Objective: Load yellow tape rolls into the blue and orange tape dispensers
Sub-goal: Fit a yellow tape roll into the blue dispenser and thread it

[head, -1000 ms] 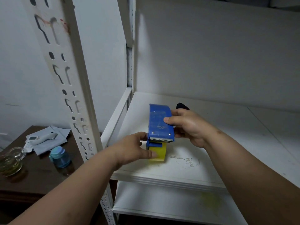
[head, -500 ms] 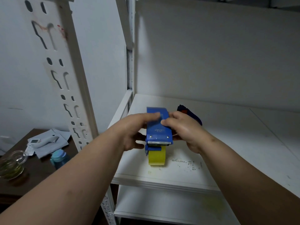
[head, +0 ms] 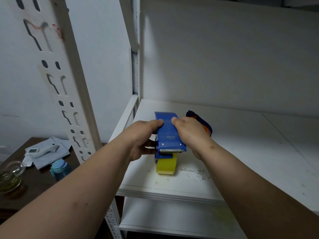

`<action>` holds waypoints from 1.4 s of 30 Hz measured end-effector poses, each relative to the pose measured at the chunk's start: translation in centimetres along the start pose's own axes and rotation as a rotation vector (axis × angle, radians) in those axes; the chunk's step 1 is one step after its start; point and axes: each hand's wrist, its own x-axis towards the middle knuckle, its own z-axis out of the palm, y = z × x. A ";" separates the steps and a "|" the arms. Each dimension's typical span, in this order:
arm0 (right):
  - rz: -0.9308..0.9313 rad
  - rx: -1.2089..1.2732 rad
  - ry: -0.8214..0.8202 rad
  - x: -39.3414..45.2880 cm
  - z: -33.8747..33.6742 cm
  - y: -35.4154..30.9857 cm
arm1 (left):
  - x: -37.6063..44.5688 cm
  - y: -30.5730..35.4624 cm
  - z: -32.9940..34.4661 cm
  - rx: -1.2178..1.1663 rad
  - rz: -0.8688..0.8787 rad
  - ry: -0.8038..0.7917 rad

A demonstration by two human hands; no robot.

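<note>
A blue tape dispenser (head: 170, 135) stands on the white shelf (head: 233, 152), its toothed blade facing me. A strip of yellow tape (head: 166, 164) hangs out below the blade and reaches the shelf. My left hand (head: 143, 137) grips the dispenser's left side with the thumb on top. My right hand (head: 191, 133) grips its right side, thumb on top as well. Behind my right hand lies the orange and dark blue dispenser (head: 203, 123), mostly hidden. The tape roll inside the blue dispenser is out of sight.
White metal uprights (head: 69, 94) frame the shelf at the left. A lower shelf (head: 172, 219) lies beneath. At the left, a dark wooden table (head: 38, 180) carries a glass teapot (head: 8, 176), a blue bottle (head: 59, 169), papers and a white handheld device (head: 45, 150).
My left hand has gone from the yellow tape end up to the dispenser's left side, thumb on top. The view has shifted slightly, showing more of the orange dispenser.
</note>
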 end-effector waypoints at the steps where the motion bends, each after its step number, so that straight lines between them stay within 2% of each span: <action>1: -0.001 0.007 -0.013 0.0 -0.1 0.0 | 0.0 -0.2 -0.2 -0.029 -0.003 -0.010; 6: -0.032 0.105 -0.270 -0.2 -0.8 0.2 | -0.1 -0.3 -0.7 -0.117 -0.034 0.019; 10: 0.024 0.199 -0.225 0.2 -1.2 0.2 | -0.2 -0.5 -0.3 -0.175 -0.024 0.016; 17: -0.020 0.282 -0.205 0.1 -0.9 1.2 | -0.6 -2.7 -1.4 -0.282 0.024 -0.184; 20: -0.013 0.295 -0.179 0.2 -0.6 1.6 | -0.8 -4.1 -1.2 -0.113 0.067 -0.170; 22: 0.057 0.317 -0.166 0.0 -0.3 1.6 | -0.5 -4.8 -1.1 0.084 0.070 -0.064; 24: 0.135 0.455 -0.171 -0.1 -0.3 1.9 | -0.3 -5.4 -1.1 0.210 0.059 0.014; 26: 0.134 0.616 -0.227 -0.2 -0.5 2.7 | 0.0 -6.1 -0.9 0.244 0.072 -0.012; 29: 0.163 0.610 -0.393 -0.7 -0.5 4.2 | 0.3 -6.3 -0.7 0.175 0.113 0.046; 32: 0.163 0.532 -0.537 -1.4 0.2 5.4 | 0.8 -5.4 -0.4 0.073 0.068 0.108; 35: 0.072 0.461 -0.545 -1.6 1.0 5.7 | 1.0 -4.4 -0.3 -0.109 -0.049 0.140; 37: 0.025 0.448 -0.522 -1.4 1.3 5.6 | 1.0 -4.1 -0.4 -0.150 -0.109 0.105; 42: -0.053 0.424 -0.471 -0.6 2.1 4.9 | 1.0 -3.2 -1.1 -0.201 -0.110 -0.025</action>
